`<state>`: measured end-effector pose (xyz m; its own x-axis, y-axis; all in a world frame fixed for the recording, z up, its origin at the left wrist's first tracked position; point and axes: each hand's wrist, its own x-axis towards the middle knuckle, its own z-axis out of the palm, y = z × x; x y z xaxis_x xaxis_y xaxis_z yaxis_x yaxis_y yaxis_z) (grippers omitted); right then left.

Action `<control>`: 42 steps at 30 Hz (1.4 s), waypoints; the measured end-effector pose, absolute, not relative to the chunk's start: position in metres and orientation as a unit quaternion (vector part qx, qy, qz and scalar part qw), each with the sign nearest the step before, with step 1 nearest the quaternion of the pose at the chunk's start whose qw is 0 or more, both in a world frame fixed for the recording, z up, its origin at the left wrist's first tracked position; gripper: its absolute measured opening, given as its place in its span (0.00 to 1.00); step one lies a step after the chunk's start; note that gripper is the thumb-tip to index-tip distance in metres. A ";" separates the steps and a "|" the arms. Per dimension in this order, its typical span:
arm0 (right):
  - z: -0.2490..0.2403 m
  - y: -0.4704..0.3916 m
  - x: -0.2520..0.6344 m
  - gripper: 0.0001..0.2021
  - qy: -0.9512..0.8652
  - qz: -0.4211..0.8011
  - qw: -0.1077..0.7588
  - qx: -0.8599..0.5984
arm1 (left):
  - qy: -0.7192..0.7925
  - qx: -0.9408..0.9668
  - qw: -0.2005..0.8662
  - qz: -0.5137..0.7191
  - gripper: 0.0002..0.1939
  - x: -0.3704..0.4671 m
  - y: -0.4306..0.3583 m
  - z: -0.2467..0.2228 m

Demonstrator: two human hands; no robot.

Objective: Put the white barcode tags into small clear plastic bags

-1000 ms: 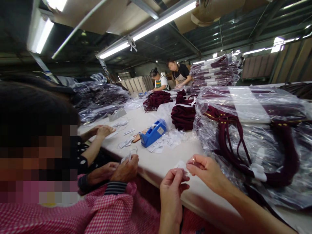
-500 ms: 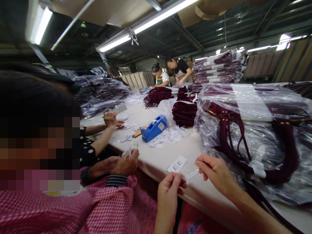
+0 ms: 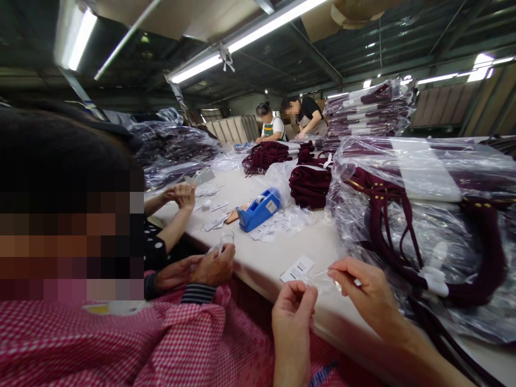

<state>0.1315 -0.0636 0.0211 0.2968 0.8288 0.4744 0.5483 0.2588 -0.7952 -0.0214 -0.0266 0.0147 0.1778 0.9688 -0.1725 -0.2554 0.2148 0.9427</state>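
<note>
My left hand (image 3: 295, 317) is closed in a pinch at the table's near edge. It grips one end of a small clear plastic piece (image 3: 321, 281), whose exact kind I cannot make out. The other end is pinched between the thumb and fingers of my right hand (image 3: 363, 287), so the piece spans the gap between both hands. Just behind it, a white printed label (image 3: 297, 269) lies on the table (image 3: 266, 263). To the right of my right hand, a maroon bag handle (image 3: 497, 252) wrapped with white material rests on clear plastic.
A blue tape dispenser (image 3: 258, 209) stands beyond my hands, with loose labels (image 3: 264, 231) around it. Plastic-wrapped maroon goods (image 3: 423, 166) fill the right side. At left, a co-worker in a pink checked garment (image 3: 193, 333) holds clear plastic; another person's hands (image 3: 183, 194) are behind.
The view has shifted slightly, so the scene sits further right. The clear piece between my hands looks wider and looser than before. Both hands keep their pinch.
</note>
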 end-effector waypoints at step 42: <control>0.001 -0.056 0.137 0.13 -0.456 0.269 0.583 -0.617 | 0.431 0.496 0.536 0.531 0.13 -0.046 -0.004 0.019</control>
<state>0.1371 -0.0561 0.0014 0.4392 0.8758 0.2002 0.2493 0.0952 -0.9637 -0.0465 -0.0043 0.0189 0.0653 0.9958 0.0642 -0.1413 -0.0544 0.9885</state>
